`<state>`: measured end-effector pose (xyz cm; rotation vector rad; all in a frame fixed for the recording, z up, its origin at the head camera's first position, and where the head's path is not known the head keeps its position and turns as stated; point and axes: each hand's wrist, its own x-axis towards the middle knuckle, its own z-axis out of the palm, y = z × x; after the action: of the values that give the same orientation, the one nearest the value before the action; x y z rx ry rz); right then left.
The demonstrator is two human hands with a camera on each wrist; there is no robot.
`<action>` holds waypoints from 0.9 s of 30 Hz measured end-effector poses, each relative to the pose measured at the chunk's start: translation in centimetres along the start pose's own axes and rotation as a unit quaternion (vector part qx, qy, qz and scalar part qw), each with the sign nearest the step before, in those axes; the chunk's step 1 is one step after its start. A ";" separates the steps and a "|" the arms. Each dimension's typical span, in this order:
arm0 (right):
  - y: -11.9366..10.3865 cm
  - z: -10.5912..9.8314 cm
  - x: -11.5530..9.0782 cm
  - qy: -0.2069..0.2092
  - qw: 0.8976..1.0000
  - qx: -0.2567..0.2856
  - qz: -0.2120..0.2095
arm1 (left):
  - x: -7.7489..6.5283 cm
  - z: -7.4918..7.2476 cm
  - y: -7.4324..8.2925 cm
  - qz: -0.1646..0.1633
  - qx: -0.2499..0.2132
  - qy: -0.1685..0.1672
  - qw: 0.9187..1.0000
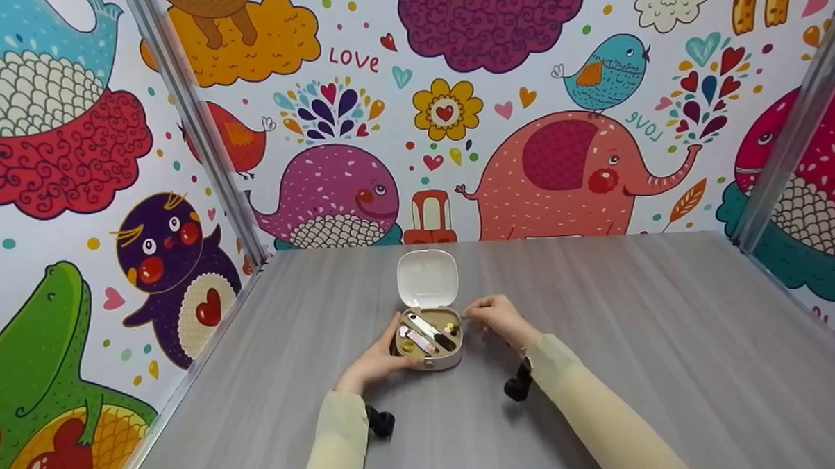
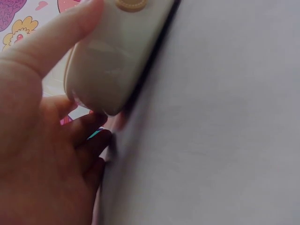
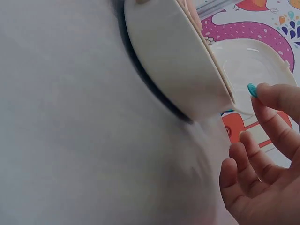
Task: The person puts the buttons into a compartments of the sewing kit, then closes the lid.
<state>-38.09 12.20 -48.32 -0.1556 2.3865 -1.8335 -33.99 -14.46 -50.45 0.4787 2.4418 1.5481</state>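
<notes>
A small cream box (image 1: 444,362) stands on the table with its white lid (image 1: 428,279) raised at the back. Inside lie a slim white-and-black tool (image 1: 431,331), a pale pink-and-white piece (image 1: 417,339) and small yellow bits (image 1: 407,346) in separate compartments. My left hand (image 1: 380,359) holds the box by its left side and front, thumb on the front wall near a tan tab (image 2: 131,3). Just off the box's right rim, my right hand (image 1: 503,319) pinches a small round teal piece (image 3: 253,90) between thumb and index finger, the other fingers loosely bent.
The grey wood-grain table (image 1: 636,325) spreads out around the box. Behind it rises a wall panel (image 1: 366,121) with cartoon animals, and metal posts (image 1: 206,116) stand at the corners. A black wrist camera (image 1: 518,382) hangs under the right forearm.
</notes>
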 end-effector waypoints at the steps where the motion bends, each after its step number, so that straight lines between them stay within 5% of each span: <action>1: -0.1 0.2 0.0 0.000 1.000 0.000 0.001 | 0.0 0.0 0.0 -0.001 0.002 0.000 1.000; 11: -0.4 1.3 0.4 -0.019 1.000 0.009 -0.017 | -0.1 0.1 0.0 0.009 -0.009 -0.006 1.000; 27: 0.0 3.4 1.2 0.005 0.998 -0.037 -0.056 | 0.0 0.1 0.0 0.004 -0.011 0.000 1.000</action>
<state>-38.70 8.76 -49.22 -0.2956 2.5021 -1.7952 -34.00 -14.37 -50.52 0.4853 2.4225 1.5757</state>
